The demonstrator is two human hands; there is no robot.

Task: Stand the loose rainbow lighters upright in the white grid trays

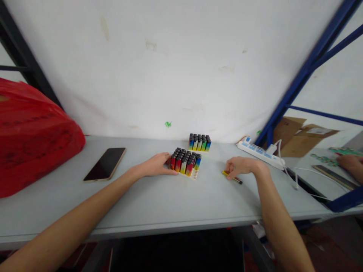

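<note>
My left hand [155,165] grips the left end of a white tray [194,174], thumb at the front and fingers behind. Lighters [183,163] with black tops and red, yellow and blue bodies stand upright in rows in this tray. Several slots at its right front corner have no lighter in them. To the right, my right hand [239,167] is closed on a single yellow lighter [236,180], pinched low over the table, its black end pointing right and toward me. Behind the tray stands a second block of lighters [200,142] in blue, yellow and green.
On the grey table [159,204] a phone [105,164] lies at left, beside a red plastic bag [36,139]. A power strip [261,153] with cables sits at right, near a blue metal frame [297,83]. Beyond it are a cardboard box [300,136] and another person's hand [351,164].
</note>
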